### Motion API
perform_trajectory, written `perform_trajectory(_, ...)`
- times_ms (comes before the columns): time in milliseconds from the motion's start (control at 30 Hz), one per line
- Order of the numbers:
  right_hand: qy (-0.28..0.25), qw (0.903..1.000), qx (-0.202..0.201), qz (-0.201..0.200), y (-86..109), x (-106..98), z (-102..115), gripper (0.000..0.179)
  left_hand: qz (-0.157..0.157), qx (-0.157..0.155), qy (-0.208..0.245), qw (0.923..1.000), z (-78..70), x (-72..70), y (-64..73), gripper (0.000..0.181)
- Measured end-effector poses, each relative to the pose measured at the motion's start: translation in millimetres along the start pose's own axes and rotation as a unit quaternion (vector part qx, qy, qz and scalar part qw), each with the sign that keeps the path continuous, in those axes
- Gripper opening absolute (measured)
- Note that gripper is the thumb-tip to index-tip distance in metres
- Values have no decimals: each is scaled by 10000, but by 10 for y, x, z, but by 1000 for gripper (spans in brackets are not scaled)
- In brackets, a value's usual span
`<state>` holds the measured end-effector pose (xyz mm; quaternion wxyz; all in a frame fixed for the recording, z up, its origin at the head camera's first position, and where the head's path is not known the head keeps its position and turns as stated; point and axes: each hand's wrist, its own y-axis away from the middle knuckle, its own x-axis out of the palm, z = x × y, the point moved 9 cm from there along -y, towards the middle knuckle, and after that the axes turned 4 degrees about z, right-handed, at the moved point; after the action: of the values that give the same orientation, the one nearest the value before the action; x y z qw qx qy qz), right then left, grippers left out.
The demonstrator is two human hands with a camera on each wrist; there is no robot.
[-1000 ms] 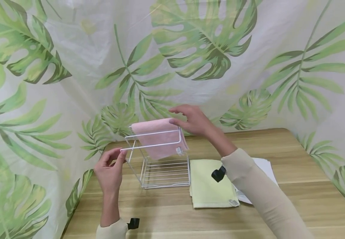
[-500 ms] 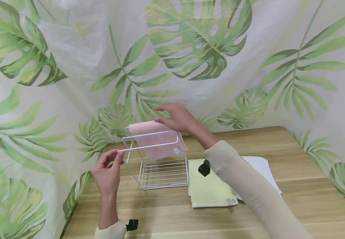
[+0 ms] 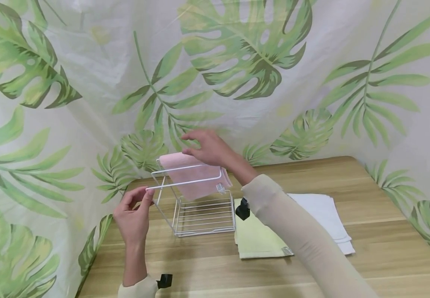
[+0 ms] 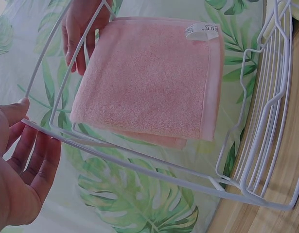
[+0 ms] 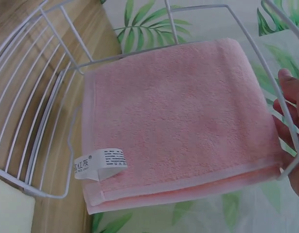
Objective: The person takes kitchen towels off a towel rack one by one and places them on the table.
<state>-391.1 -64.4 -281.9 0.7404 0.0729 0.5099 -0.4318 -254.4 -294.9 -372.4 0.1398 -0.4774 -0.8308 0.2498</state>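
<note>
A folded pink towel (image 3: 194,192) hangs over a top bar of the white wire rack (image 3: 233,212), its printed white tag (image 4: 202,32) near one edge. My left hand (image 3: 134,217) pinches the rack's near left corner bar between thumb and fingers, as the left wrist view also shows. At the towel's upper fold is my right hand (image 3: 209,147), thumb close to the pink cloth and fingers extended, not wrapped round it. In the right wrist view part of that hand (image 5: 295,104) appears at the right edge beside the rack's bar.
Right of the rack, a folded pale yellow towel (image 3: 259,240) lies on the wooden table (image 3: 207,269). A white folded cloth (image 3: 323,211) lies farther right, partly under my right sleeve (image 3: 297,227). Behind the table hangs a leaf-patterned curtain (image 3: 245,120).
My right hand has slid left along the towel's upper fold, uncovering its right part. The left hand keeps its hold on the rack. The view has shifted slightly.
</note>
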Motion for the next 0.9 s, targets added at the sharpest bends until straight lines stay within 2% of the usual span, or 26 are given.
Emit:
perform_trajectory(233,249,9987,44,441,14,168,11,53,36,24,42,10000,-4,11,9,19)
perform_trajectory(433,284,9985,246,403,41,190,-64,54,80,110,-38,9999,-21,28,7,18)
perform_trajectory(900,-84,9973,679,277,81,234,-192,52,96,207,-92,9997,-50,30,18,16)
